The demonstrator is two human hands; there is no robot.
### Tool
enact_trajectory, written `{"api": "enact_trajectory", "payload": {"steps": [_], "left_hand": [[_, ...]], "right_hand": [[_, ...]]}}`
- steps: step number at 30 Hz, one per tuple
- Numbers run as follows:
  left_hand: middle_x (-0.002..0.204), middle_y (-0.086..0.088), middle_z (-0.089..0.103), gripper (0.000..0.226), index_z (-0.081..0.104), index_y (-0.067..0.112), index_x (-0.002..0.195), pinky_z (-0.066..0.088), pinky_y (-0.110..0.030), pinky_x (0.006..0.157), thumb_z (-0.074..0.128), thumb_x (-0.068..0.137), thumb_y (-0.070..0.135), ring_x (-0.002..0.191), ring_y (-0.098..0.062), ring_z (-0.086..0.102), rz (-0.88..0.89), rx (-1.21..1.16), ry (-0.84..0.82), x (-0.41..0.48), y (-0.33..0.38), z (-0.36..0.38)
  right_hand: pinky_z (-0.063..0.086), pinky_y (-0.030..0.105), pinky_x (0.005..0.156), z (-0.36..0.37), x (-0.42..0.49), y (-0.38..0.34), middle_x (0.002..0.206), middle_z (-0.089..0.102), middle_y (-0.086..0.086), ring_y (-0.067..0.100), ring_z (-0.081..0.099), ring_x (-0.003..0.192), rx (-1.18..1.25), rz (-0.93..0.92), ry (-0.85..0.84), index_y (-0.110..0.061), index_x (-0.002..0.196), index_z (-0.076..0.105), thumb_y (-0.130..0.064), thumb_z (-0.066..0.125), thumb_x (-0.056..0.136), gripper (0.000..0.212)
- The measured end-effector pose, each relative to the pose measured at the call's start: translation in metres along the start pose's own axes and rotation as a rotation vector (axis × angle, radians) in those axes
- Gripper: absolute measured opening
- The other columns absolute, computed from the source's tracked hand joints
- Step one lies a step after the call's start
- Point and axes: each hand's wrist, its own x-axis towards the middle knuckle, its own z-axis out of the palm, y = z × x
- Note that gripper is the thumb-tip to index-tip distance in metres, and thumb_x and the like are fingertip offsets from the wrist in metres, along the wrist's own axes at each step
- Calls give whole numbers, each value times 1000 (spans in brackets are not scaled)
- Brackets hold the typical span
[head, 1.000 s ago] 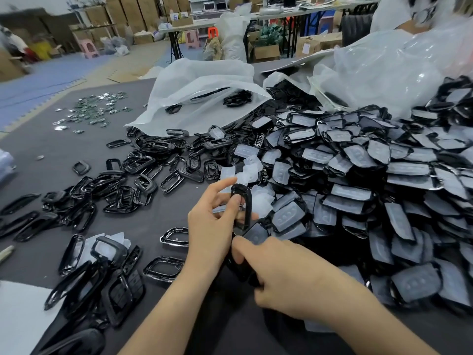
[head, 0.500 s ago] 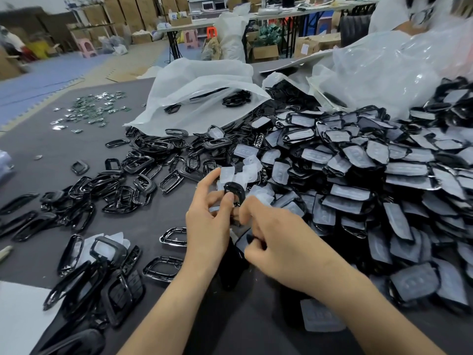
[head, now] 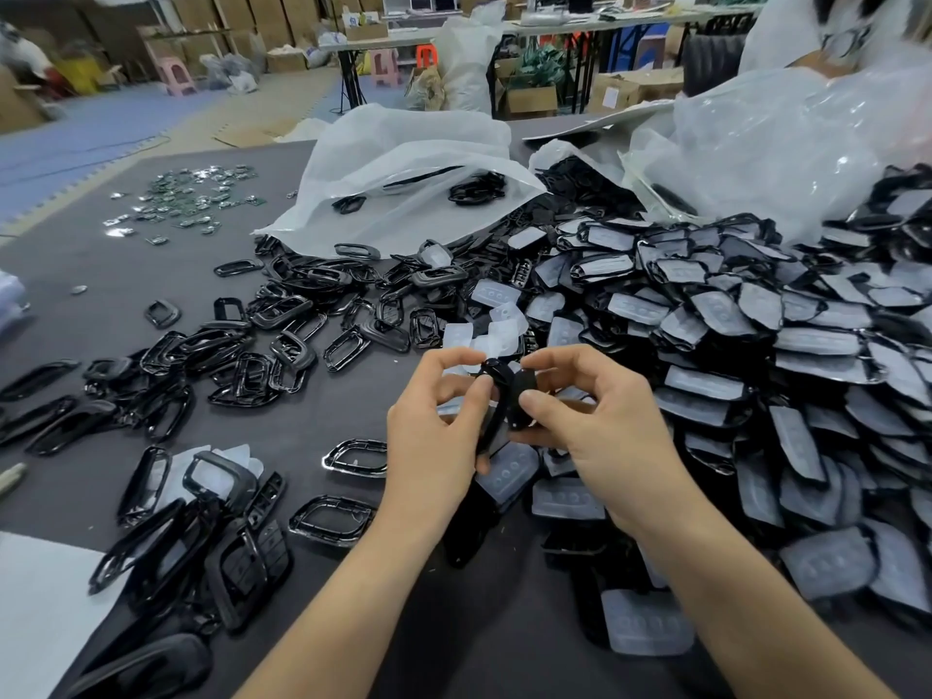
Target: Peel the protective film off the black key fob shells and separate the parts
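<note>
— Where is the black plastic key fob shell (head: pixel 497 396)?
— Up off the dark grey bench (head: pixel 126 274), in the middle of the view, held between both hands and standing roughly on edge.
— What is the left grip (head: pixel 433 436) doing?
— It pinches the shell's left side, thumb against curled fingers. The right grip (head: pixel 600 426) pinches the right side, with the thumb tip pressed on the black face.
— Are the halves apart?
— Two black parts show side by side, touching or nearly so. I cannot tell whether they are joined, because the fingers cover the seam.
— What lies around them?
— To the right is a big heap of black shells with cloudy film on them (head: pixel 731 345), which reaches up to the right wrist. To the left is a scatter of bare glossy black frames (head: pixel 282 340). Just beyond the hands lie a few peeled translucent film pieces (head: pixel 499 325). Behind those is a crumpled white plastic bag (head: pixel 403 179) with several black parts on it. Far left on the bench is a cluster of small green and silvery pieces (head: pixel 196 194), well apart from the rest. A white sheet (head: pixel 35 612) covers the near left corner.
</note>
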Motion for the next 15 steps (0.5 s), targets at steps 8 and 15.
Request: {"api": "enact_trajectory", "payload": {"steps": [8, 15], "left_hand": [[77, 4, 67, 27, 57, 31, 82, 43, -23, 42, 58, 90, 5, 41, -14, 51, 110, -7, -21, -2, 2, 2], [86, -20, 63, 40, 63, 42, 115, 53, -42, 62, 56, 84, 17, 60, -39, 53, 125, 37, -131, -7, 6, 6]], "right_hand": [[53, 19, 57, 2, 1, 1, 65, 66, -8, 2, 61, 58, -66, -54, 44, -12, 81, 68, -6, 68, 85, 8], [41, 20, 46, -6, 5, 0, 67, 61, 9, 16, 51, 53, -37, -29, 62, -9, 83, 65, -6, 57, 93, 13]]}}
